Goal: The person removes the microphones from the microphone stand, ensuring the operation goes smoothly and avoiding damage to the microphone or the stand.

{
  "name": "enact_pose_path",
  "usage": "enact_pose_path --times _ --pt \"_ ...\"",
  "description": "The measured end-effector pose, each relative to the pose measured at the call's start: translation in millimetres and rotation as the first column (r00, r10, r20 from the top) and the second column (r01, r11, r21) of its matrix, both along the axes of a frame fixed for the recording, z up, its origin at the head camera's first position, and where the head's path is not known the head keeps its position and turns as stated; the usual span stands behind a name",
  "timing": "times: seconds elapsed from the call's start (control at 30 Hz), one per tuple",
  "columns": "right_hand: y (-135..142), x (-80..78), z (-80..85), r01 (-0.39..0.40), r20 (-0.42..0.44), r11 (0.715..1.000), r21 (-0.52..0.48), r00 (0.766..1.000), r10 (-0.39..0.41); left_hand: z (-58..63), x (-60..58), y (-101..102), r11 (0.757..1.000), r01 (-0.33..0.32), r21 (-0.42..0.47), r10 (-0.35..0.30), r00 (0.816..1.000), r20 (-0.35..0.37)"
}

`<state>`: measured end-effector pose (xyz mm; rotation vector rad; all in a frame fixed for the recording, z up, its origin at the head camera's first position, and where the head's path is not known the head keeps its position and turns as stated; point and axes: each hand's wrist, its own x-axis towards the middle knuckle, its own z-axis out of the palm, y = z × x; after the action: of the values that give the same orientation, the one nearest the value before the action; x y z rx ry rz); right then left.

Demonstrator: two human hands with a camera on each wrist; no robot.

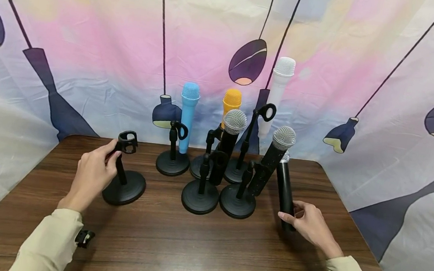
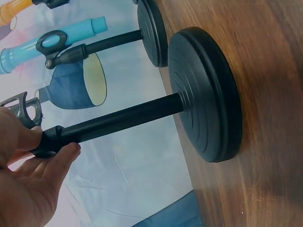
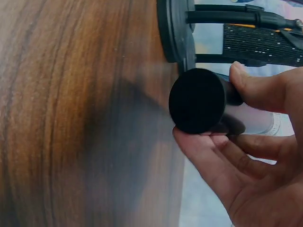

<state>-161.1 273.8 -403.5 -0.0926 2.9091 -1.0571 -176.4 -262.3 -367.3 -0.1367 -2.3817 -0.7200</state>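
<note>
I watch two bare hands at work over a desk [image 1: 196, 257] with a dark brown, streaked wood-grain top. The left hand [image 1: 94, 173] is clamped on a black microphone stand [image 1: 124, 189], thumb and fingers pinching the collar just below its open-sided clip. That stand is at the desk's left; my left wrist view shows a smooth round post rising from a thick disc base with faint concentric rings.

The right hand [image 1: 311, 225] is closed around the lower end of a black microphone [image 1: 284, 191], toward the right side, its slim barrel tilted and its flat circular end facing my right wrist camera. I can't tell whether that end touches the wood.

Between the hands is a cluster of round-based stands with a sky-blue microphone [image 1: 188, 119], an orange-yellow microphone [image 1: 232, 99], a tall white microphone [image 1: 277, 89] and two thicker black microphones [image 1: 235, 122] with silvery mesh heads. Behind hangs a creased, pastel-printed cloth [image 1: 108, 75].
</note>
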Motion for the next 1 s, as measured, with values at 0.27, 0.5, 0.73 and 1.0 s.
enact_pose_path --times 0.27,0.5,0.73,1.0 --pt "-3.2 -6.9 -10.2 0.01 0.061 1.0 0.008 0.998 -0.01 0.4 -7.2 -7.9 1.0 -0.01 0.0 0.01 1.0 0.026" --pt "-6.4 -10.7 -14.2 0.018 0.11 0.999 0.043 0.994 -0.022 -0.7 -14.5 -15.8 1.0 -0.01 0.005 0.01 0.999 0.035" --pt "-9.3 -11.5 -16.5 0.028 0.143 0.998 0.048 0.989 -0.035 -1.4 -20.3 -21.4 1.0 -0.009 0.006 0.009 1.0 0.025" --pt "-11.0 -12.5 -18.3 0.032 0.147 0.996 0.086 0.988 -0.045 -0.8 -21.6 -23.2 1.0 -0.014 0.014 0.013 0.999 0.048"
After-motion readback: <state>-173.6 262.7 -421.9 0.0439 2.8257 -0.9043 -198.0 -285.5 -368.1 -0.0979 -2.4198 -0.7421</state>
